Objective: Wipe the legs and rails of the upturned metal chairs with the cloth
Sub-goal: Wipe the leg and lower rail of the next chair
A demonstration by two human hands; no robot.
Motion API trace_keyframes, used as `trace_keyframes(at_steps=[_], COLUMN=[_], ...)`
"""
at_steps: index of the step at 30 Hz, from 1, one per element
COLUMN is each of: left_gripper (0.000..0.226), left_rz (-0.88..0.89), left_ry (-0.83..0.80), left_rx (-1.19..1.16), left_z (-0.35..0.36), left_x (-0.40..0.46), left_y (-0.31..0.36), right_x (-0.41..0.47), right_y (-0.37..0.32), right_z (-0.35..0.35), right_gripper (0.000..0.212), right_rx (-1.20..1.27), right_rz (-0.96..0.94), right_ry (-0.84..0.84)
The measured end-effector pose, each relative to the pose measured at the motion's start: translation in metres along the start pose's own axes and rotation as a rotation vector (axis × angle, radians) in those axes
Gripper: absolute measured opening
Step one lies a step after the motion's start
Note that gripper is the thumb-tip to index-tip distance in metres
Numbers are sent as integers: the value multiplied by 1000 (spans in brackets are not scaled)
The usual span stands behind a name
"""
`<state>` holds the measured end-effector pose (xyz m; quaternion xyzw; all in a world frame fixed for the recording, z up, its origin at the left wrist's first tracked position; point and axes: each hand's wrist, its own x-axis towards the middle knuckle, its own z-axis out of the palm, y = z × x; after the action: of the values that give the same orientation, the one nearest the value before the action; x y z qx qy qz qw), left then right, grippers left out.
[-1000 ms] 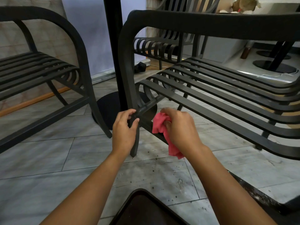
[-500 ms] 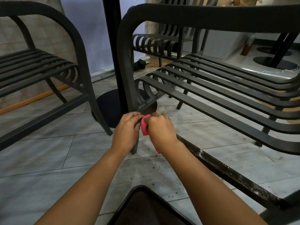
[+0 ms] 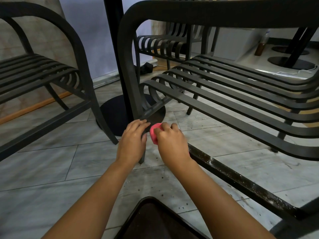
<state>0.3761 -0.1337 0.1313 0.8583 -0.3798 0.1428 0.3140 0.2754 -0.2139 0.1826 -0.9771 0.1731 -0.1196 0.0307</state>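
Both bare forearms reach forward, hands side by side

The left hand [image 3: 132, 140] curls fingers downward; the right hand [image 3: 170, 142] is clenched, knuckles up

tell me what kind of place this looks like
Likely a cafe or restaurant dining area: several matching dark slatted metal chairs, a pedestal table base on the tiled floor, and more round table bases further back.

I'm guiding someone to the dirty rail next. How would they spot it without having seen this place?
Start at the big dark chair filling the right side. Follow its front leg down to where the right hand holds the pink cloth. The low rail running from there toward the lower right is the one: unlike the other bars, it is speckled with whitish grime.
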Motion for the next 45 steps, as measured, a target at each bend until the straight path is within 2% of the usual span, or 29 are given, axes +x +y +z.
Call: trace_keyframes(at_steps=[12, 18, 25, 30, 34, 39, 45], left_gripper=[49, 51, 46, 37, 31, 27, 24], left_rz=[-34, -42, -87, -37, -7, 2, 31], left_ry=[-34, -72, -82, -56, -43, -58, -51], left_rx=[-18, 1, -60, -126, -128, -72, -76], left_z=[4, 3, -2, -4, -4, 0, -2], left_x=[-9, -8, -6, -6, -5, -6, -5], left_y=[5, 7, 13, 22, 30, 30, 28], right_x=[-14, -22, -24, -40, -38, -15, -18], right_y=[7, 11, 19, 39, 43, 26, 13], right_z=[5, -2, -16, -30, -42, -34, -13], right_gripper=[26, 35, 27, 25, 31, 24, 35], right_rx=[14, 15, 101, 232, 274, 211, -11], right_rz=[26, 31, 111, 237, 243, 162, 97], right_ry=[115, 45, -6, 180, 200, 91, 15])
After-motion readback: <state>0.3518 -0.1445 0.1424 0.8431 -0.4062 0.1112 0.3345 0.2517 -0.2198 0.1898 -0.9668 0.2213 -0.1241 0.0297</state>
